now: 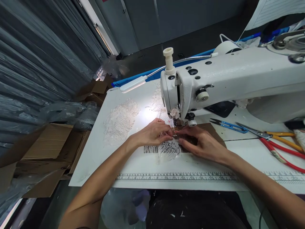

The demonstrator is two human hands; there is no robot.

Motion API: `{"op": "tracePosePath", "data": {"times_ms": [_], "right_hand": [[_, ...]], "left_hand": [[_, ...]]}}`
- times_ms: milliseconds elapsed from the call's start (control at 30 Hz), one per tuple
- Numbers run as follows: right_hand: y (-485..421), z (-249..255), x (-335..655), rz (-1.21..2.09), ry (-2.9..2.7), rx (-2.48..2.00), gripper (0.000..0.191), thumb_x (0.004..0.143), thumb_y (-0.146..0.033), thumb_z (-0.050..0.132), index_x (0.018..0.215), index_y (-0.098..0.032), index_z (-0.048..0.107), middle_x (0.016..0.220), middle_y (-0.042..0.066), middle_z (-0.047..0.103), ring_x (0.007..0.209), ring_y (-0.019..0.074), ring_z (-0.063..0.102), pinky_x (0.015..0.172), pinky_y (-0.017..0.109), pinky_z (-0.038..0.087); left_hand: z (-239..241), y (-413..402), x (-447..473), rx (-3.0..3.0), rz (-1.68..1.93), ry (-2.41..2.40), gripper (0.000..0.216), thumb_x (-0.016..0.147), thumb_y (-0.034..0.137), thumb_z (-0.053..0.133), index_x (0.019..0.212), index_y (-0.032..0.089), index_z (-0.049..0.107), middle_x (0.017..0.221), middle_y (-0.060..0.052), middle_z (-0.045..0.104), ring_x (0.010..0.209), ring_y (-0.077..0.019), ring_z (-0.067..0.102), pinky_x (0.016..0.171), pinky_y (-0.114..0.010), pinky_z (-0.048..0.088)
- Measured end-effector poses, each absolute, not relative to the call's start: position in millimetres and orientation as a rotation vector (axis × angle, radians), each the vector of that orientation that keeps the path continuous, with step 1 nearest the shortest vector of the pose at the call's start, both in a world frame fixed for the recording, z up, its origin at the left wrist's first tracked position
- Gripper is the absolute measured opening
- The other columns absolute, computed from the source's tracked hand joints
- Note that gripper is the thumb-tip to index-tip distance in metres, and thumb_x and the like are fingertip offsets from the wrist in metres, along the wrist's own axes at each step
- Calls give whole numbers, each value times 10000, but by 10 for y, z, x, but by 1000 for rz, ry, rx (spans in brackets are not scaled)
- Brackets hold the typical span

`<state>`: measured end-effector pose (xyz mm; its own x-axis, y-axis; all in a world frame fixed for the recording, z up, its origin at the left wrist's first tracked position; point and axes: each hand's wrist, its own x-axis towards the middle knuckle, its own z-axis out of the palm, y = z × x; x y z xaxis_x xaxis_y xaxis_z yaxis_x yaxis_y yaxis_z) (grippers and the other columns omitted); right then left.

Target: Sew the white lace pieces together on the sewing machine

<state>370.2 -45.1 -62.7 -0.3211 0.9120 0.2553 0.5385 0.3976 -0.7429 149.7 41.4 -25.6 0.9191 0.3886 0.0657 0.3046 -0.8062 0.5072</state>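
White lace (168, 151) lies under the needle area of a white sewing machine (228, 74), partly over a brown flat sheet (213, 132). My left hand (154, 133) is closed, thumb and fingers pinching the lace just left of the presser foot (175, 122). From the other side, my right hand (200, 141) reaches in low beneath the machine head, with thumb and forefinger at the lace's right edge. The exact grip of its fingertips is hard to see. A lamp brightens the spot behind my left hand.
A heap of lace (122, 121) sits on the white table's left side. Blue thread snips (230, 126), red-handled scissors (274, 148) and an orange-handled tool (286, 140) lie at right. A ruler strip (176, 177) runs along the front edge. Cardboard boxes (47, 143) stand left, below the table.
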Motion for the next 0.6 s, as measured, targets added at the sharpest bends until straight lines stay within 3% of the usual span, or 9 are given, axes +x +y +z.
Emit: {"op": "tracePosePath", "data": {"times_ms": [133, 233, 333, 467, 533, 600], "right_hand": [[-451, -549, 3544, 797, -2087, -1199, 291, 890, -392, 551, 1089, -203, 645, 1118, 106, 621, 1017, 248, 596, 879, 409, 483], [-453, -513, 3451, 970, -2010, -1187, 238, 927, -347, 477, 950, -184, 650, 924, 73, 654, 834, 196, 612, 762, 350, 475], [-495, -517, 3412, 1272, -1831, -1252, 229, 919, -360, 483, 890, -185, 628, 732, 15, 602, 635, 141, 552, 589, 286, 427], [-515, -571, 3384, 1709, -1514, -1182, 237, 894, -418, 514, 877, -185, 553, 691, -21, 527, 560, 115, 533, 533, 259, 438], [-477, -583, 3359, 1743, -1493, -1199, 236, 897, -422, 500, 859, -190, 518, 690, -16, 537, 564, 125, 557, 530, 262, 446], [-423, -578, 3325, 1531, -1665, -1380, 221, 906, -389, 474, 813, -191, 507, 654, 1, 550, 586, 150, 575, 531, 269, 426]], "left_hand": [[-183, 357, 1491, 2585, 179, 487, 145, 939, 300, 546, 914, 186, 631, 859, 3, 672, 812, -126, 589, 924, -339, 399], [-173, 325, 1444, 2520, 219, 534, 148, 929, 308, 560, 972, 185, 630, 891, -7, 686, 812, -128, 607, 899, -331, 418], [-151, 317, 1337, 2354, 265, 659, 178, 886, 346, 619, 899, 174, 662, 833, -20, 685, 771, -132, 611, 788, -287, 461], [-86, 360, 1251, 2071, 193, 740, 296, 926, 416, 527, 896, 149, 651, 812, -41, 643, 677, -108, 575, 587, -214, 437], [-67, 419, 1304, 2091, 99, 796, 361, 964, 441, 429, 935, 147, 636, 710, -16, 595, 559, -87, 500, 512, -203, 380], [-77, 511, 1416, 2243, 13, 867, 374, 970, 437, 399, 952, 153, 641, 638, 0, 562, 507, -88, 456, 488, -214, 340]]}}
